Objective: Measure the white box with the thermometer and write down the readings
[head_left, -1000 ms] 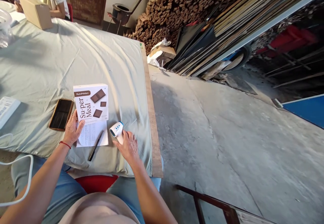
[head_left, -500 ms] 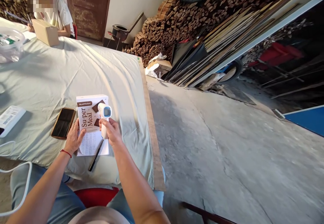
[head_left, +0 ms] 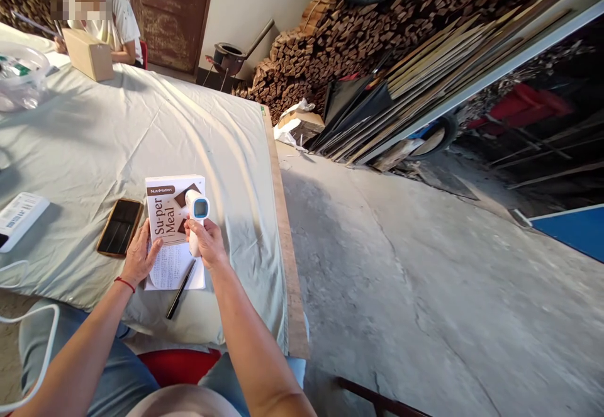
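Observation:
My right hand [head_left: 206, 241] is wrapped round the handle of a white infrared thermometer [head_left: 194, 247], its blue-framed screen facing me. The thermometer is over the right side of a white and brown box [head_left: 163, 206] printed "Su-per Meal". At the box's lower left corner, my left hand [head_left: 140, 255] grips the edge, thumb across the front and fingers along the side. Printed paper sheets [head_left: 172, 272] show below the box. A black pen [head_left: 180, 290] lies slanted across their lower edge. Just left of my left hand is a phone [head_left: 120, 228] in a brown case.
A white device with a label [head_left: 21, 219] lies at the table's left, near a white cable [head_left: 51, 341]. Farther back are a clear plastic tub [head_left: 23, 77] and a cardboard box [head_left: 89, 55], with a person [head_left: 125, 24] seated behind. The table's wooden edge [head_left: 285, 247] runs along the right.
The whole view has shifted slightly. Both hands keep their holds on the box and the thermometer, with hardly any other visible change.

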`<state>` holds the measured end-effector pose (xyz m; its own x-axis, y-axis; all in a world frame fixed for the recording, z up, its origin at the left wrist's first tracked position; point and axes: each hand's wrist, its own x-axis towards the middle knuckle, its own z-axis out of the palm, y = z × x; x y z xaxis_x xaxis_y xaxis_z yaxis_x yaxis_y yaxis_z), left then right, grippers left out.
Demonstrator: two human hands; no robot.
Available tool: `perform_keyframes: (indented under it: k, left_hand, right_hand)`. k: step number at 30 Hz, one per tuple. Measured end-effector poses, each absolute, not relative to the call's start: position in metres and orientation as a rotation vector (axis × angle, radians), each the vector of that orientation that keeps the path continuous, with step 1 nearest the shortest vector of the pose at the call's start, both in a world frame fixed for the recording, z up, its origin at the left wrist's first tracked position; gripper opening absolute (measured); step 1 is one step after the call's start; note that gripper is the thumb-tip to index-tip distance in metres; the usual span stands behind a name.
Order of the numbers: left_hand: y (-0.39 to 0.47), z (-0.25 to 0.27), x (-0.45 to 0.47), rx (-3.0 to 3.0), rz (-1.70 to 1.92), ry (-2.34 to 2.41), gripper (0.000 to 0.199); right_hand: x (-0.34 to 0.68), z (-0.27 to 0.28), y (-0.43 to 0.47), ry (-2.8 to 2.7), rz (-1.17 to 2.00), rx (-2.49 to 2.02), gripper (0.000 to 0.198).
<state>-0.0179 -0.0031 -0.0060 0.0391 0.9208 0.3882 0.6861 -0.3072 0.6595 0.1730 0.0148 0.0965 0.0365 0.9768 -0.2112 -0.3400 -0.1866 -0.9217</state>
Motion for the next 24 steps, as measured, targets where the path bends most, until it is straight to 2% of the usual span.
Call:
perform_keyframes:
  k: [7,18,24]
  left_hand:
    - [-0.003,-0.005,-0.017,2.035,1.133,1.642,0.076]
    - [-0.003,0.000,-0.016,2.006,1.143,1.630,0.077]
    - [-0.001,0.007,-0.016,1.980,1.118,1.631,0.077]
  right_hand:
    - [0.168,0.100,0.014,-0.785,1.434,-1.118,0.026]
    - [0.196,0.123,-0.029,-0.653,1.699,-1.050,0.046]
    - [0.227,0.123,-0.075,-0.850,1.598,-1.173,0.032]
